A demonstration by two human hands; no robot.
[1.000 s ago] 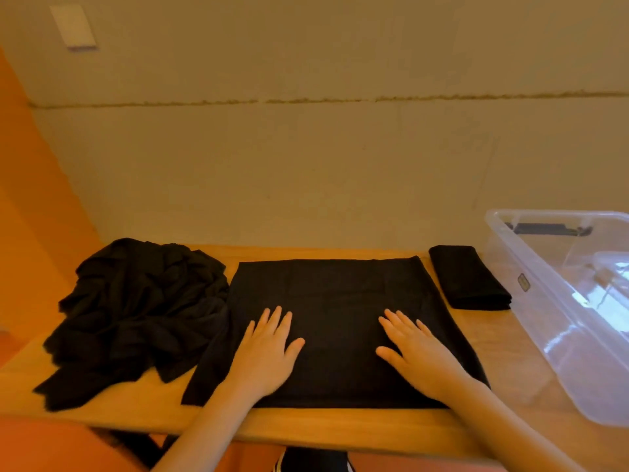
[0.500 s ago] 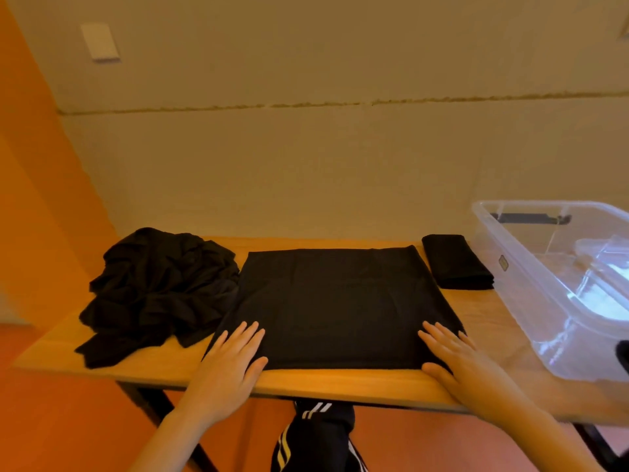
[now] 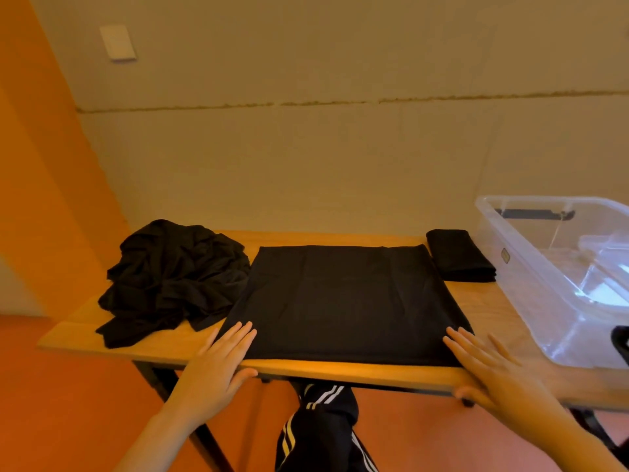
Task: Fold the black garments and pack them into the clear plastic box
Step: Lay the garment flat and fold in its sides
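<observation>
A wooden table [image 3: 493,308] stands against a pale wall [image 3: 340,148]. On its right end sits the clear box [image 3: 531,267], nothing black packed inside it. A flat black garment [image 3: 343,301] lies spread mid-table, a crumpled pile [image 3: 173,277] touching its left edge and a folded garment [image 3: 457,255] lying between it and the box. Left hand [image 3: 218,366] and right hand [image 3: 490,366] lie flat, fingers straight and gripping nothing, at the garment's near corners.
</observation>
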